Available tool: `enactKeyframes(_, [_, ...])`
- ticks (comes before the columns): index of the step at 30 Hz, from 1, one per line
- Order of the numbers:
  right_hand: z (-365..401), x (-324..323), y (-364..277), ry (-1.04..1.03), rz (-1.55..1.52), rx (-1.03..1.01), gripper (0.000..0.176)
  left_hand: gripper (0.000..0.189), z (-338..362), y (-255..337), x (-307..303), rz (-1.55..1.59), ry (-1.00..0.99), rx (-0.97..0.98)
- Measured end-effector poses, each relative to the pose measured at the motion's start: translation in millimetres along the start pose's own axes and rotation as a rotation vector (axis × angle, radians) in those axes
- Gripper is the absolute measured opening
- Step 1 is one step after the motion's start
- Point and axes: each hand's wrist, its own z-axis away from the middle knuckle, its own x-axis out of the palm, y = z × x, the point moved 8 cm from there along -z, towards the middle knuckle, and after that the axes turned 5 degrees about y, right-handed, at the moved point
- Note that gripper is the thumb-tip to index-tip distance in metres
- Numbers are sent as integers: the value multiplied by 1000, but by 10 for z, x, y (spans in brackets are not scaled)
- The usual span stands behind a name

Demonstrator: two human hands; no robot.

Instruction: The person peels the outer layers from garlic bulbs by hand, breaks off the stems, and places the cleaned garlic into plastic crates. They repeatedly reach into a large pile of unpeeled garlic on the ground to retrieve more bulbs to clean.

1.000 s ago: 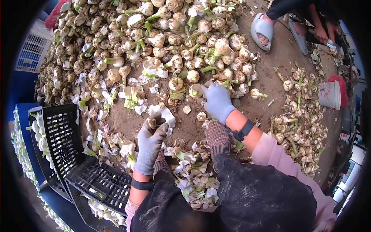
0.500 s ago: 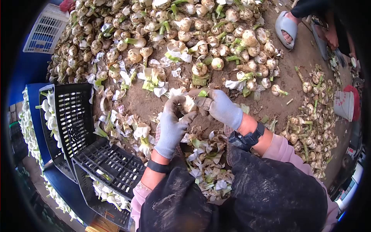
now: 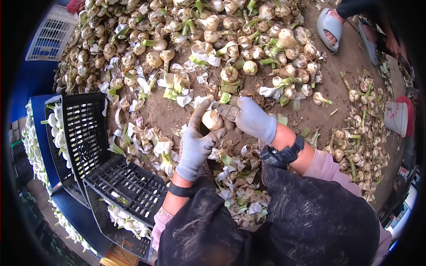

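Observation:
Between my two gloved hands is a garlic bulb with pale, partly dirty skin. My left hand grips it from the left, thumb and index finger curved around its sides. From the right, my right hand pinches at the bulb's top, where a cut green stem sticks up beside the fingers. Both gloves are light grey with soiled fingertips. Under my hands, shed garlic skins lie on the soil between my knees.
A large heap of unpeeled garlic spreads ahead, another pile at right. Black plastic crates with white garlic stand at my left. A person's sandalled foot is at upper right, above a white bucket.
The bulb has turned and shows more of its round side between my hands. My right fingers have shifted slightly, and the green stem sits a little lower.

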Motion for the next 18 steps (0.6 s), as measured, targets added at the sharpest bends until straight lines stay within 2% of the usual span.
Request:
enactKeyframes(2, [11, 19, 65, 18, -28, -11, 28, 84, 20, -11, -73, 21, 15, -54])
enactKeyframes(4, [71, 55, 70, 43, -51, 18, 27, 84, 16, 12, -130, -38, 8, -5])
enactKeyframes(6, [99, 24, 134, 96, -170, 52, 26, 81, 26, -33, -68, 271, -88, -113])
enactKeyframes(7, [112, 6, 138, 62, -152, 41, 26, 79, 21, -30, -87, 269, 4, -85])
enactKeyframes(8, [117, 4, 140, 29, -135, 30, 27, 79, 23, -18, -86, 269, 4, -85])
enactKeyframes(11, [102, -15, 192, 25, -165, 33, 32, 78, 48, -103, -45, 189, -101, -149])
enactKeyframes(14, [69, -32, 157, 40, -121, 60, 38, 71, 28, -48, -44, -140, -80, -49])
enactKeyframes(18, [52, 6, 185, 10, -81, 55, 34, 67, 36, 11, -110, -152, -36, -29])
